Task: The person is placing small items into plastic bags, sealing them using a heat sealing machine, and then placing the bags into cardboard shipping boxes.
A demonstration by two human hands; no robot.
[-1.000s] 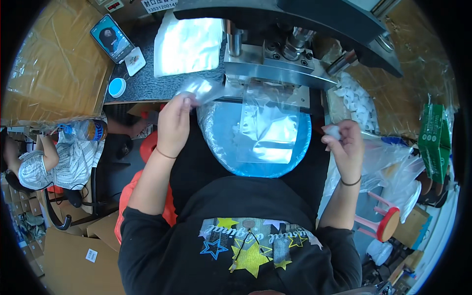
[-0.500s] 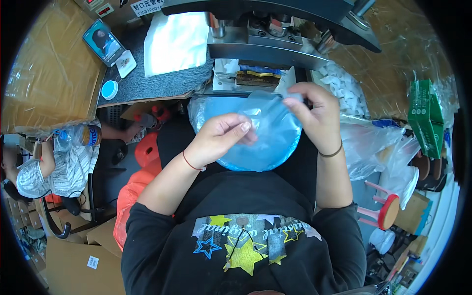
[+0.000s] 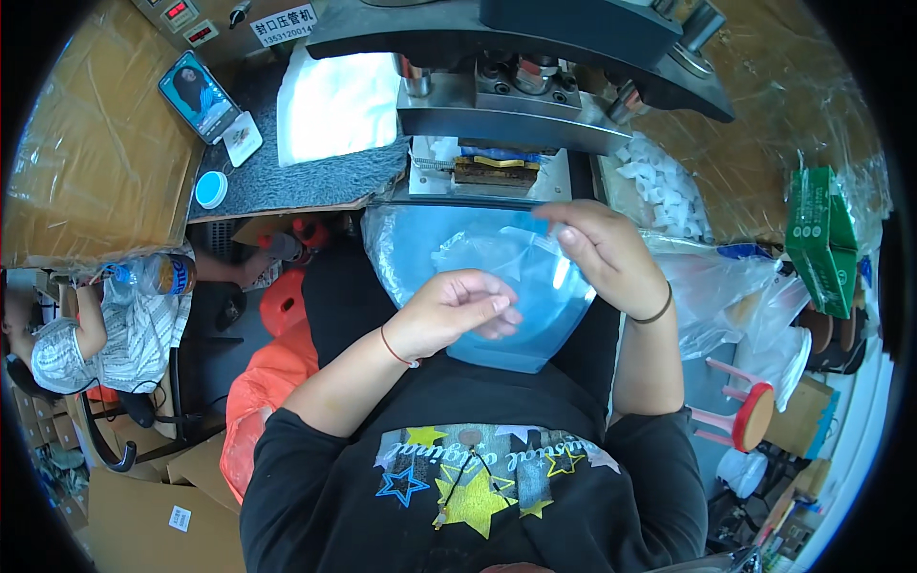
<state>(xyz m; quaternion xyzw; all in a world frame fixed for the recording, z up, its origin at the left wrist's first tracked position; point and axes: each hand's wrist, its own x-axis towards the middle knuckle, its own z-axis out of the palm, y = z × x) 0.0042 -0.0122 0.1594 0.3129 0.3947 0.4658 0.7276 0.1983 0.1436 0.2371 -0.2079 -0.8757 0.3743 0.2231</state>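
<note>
On my lap rests a blue tub (image 3: 506,357), its left side wrapped in clear plastic. My left hand (image 3: 463,307) is over its near part, thumb pressed to curled fingers; whatever they hold is hidden. My right hand (image 3: 611,256) is above the tub's right side, thumb and fingers pinching what looks like the edge of a clear plastic bag (image 3: 516,246). The thin bag is hard to tell from the blue behind it. Just beyond the tub is a press (image 3: 521,119) with a small metal die block (image 3: 497,170) on its bed.
White tubular pieces (image 3: 659,186) lie in a heap right of the press. White sheeting (image 3: 339,110) and a phone (image 3: 199,98) sit on the grey cloth at left. A green box (image 3: 821,239), a pink stool (image 3: 755,417) and another person (image 3: 105,334) are at the sides.
Both my hands have moved down toward me, the left also a little right. The clear plastic that stretched between them now hangs lower over the tub. The tub appears tilted toward me.
</note>
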